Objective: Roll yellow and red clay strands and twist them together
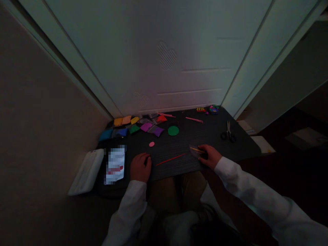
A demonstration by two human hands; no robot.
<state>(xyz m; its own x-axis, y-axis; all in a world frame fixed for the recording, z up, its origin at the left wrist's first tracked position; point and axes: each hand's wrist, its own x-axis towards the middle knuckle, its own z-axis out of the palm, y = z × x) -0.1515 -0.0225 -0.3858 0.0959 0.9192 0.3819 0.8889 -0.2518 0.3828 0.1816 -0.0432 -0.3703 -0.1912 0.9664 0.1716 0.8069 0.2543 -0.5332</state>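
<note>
My right hand (210,156) is at the front right of the dark table, with thumb and fingers pinched on a small clear piece (193,150) that has a thin yellow strip across it. What exactly this piece is stays unclear in the dim light. A thin red strand (170,159) runs along the tabletop between my hands, its right end close to the clear piece. My left hand (140,167) lies on the table near the front edge, thumb apart, holding nothing. Beyond it is a small pink disc (151,144). Farther back lies a green disc (173,130).
Several coloured packets (146,127) spread over the back left. Pink tools (194,120) lie near the back, scissors (229,133) at the right, and small colourful figures (213,109) in the far right corner. A lit screen (115,165) and a white case (87,172) stand left.
</note>
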